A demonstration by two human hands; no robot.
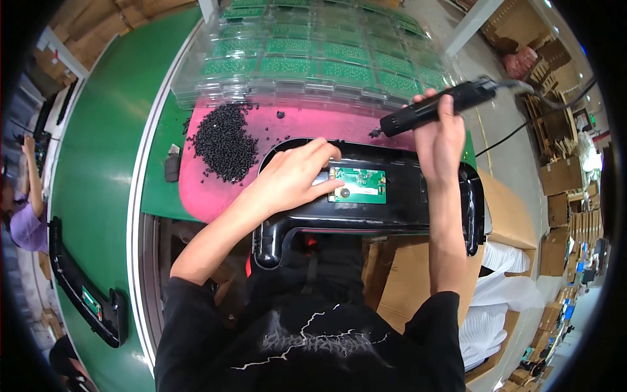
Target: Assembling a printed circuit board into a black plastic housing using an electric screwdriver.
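Head view: left fingers (319,150) low over the housing, right fingers (446,106) off to its far right

Beneath both sets of fingers spreads the green counter (155,191). Beyond them sit stacked clear plastic trays (287,90) of green circuit boards, and nearer lies the flat pink mat (201,204).

Right under the left fingers, and closer to the body than most of the right ones, is the long glossy black plastic housing (302,215). Its long axis runs left to right, both ends bending toward the body. The left fingers lie on its left part, thumb and forefinger spread apart, gripping nothing that shows.

Left of the left fingers and farther out lies the heap of tiny black pieces (223,142), likely screws.

The right fingers are wrapped round the black cylindrical corded driver (424,115). Its axis slants down to the left, the tip over the mat just past the housing's far edge.

Smallest is the green rectangular circuit board (367,188), lengthwise along the housing. The left fingers are nearer: their thumb appears to touch its left edge. From the right fingers it lies left and bodyward.
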